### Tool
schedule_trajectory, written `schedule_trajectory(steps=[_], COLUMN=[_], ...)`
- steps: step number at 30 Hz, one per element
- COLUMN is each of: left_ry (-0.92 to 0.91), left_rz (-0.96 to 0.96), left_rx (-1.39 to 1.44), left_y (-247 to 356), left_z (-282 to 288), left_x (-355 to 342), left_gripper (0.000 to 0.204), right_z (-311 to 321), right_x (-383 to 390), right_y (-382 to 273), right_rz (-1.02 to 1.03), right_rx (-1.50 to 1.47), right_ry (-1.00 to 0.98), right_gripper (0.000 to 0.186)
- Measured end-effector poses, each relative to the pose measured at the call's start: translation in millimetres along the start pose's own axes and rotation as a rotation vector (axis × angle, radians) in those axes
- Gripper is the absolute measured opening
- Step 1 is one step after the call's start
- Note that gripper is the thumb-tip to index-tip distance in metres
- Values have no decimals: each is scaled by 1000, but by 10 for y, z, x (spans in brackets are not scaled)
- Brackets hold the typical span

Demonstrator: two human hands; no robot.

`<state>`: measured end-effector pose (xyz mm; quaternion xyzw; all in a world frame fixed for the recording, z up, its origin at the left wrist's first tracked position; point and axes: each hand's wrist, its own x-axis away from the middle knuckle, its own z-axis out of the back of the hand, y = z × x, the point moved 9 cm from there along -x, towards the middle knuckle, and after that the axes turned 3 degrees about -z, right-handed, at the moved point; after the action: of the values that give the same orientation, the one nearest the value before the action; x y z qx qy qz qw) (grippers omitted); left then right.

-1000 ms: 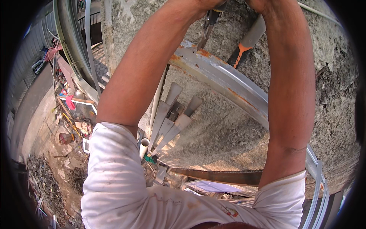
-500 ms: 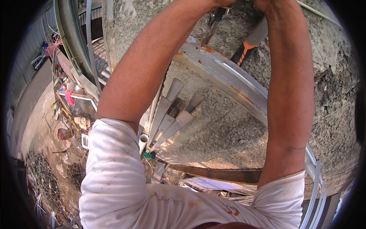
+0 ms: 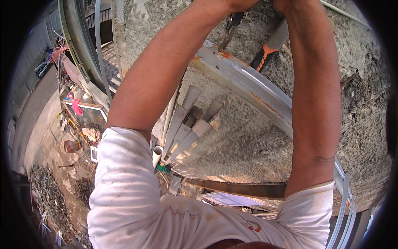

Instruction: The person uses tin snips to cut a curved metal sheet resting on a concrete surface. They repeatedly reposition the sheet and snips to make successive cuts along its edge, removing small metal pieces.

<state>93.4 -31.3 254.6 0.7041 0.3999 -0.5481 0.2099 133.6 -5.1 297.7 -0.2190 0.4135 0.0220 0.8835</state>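
Observation:
Both my arms stretch up toward the top edge of the picture. Only the wrist end of my left hand (image 3: 242, 4) shows, and its fingers are cut off. My right hand (image 3: 285, 5) is cut off the same way beside it. Just below the left hand, a dark metal plier-like tool (image 3: 231, 31) points down to a rusty-edged metal channel (image 3: 244, 79); whether the hand touches it is hidden. Beside my right forearm, a tool handle (image 3: 267, 50), grey with a black and orange grip, lies against the rough concrete surface (image 3: 232, 137).
Several flat metal strips (image 3: 182, 124) fan out below the channel, by a white pipe (image 3: 157, 153). Long metal profiles (image 3: 78, 45) stand at the upper left. Scattered scrap and rubble (image 3: 49, 191) cover the ground far below left. More light metal profiles (image 3: 342, 207) run down at the lower right.
My arms have shifted only slightly, and the view has moved a little. The plier-like tool, the handle and the channel keep their places.

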Motion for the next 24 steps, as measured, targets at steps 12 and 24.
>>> schedule_trajectory(steps=[12,24], left_ry=[-274,-77], left_rz=[397,249], left_rx=[286,171], left_y=[-306,-150], left_z=[-71,20], left_x=[237,80], left_gripper=[64,47], right_z=[-119,61], right_x=[64,43], right_y=[11,96], right_rz=[-64,91], right_rx=[-258,-142], right_ry=[-52,43], right_gripper=[57,62])
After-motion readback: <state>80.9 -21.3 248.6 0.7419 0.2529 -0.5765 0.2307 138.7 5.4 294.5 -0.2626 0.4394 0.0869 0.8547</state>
